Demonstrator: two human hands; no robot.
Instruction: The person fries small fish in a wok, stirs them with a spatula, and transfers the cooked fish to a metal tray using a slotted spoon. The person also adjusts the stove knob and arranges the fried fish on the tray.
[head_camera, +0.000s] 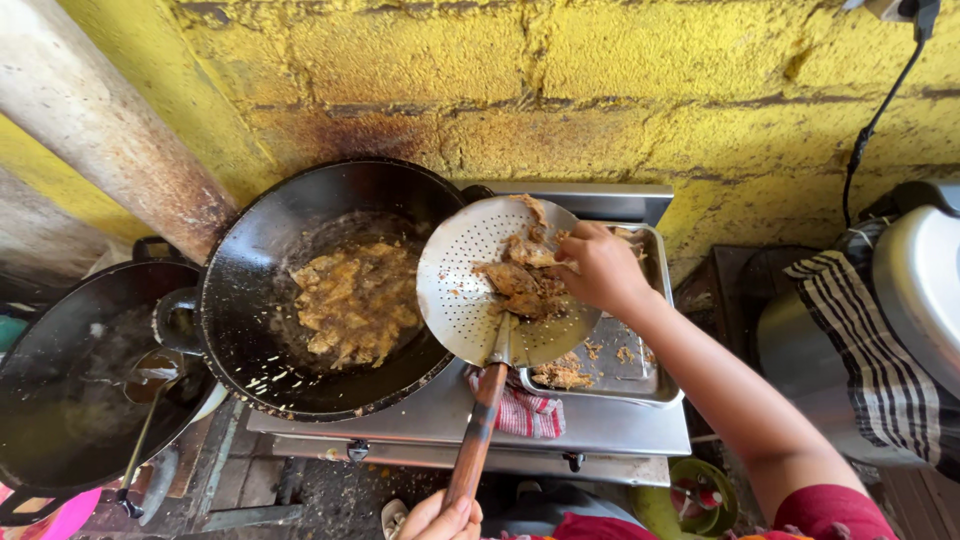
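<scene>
While left hand (440, 518) grips handle — perforated skimmer (470, 280) level.

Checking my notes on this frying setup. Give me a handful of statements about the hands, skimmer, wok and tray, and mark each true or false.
1. The left hand holds the wooden handle of the perforated skimmer. True.
2. The right hand rests on the striped cloth. False: it touches the fried pieces on the skimmer.
3. The big black wok is empty. False: food sits frying in oil in it.
4. A metal tray lies under the skimmer's right side. True.
5. The wall behind is yellow. True.
</scene>
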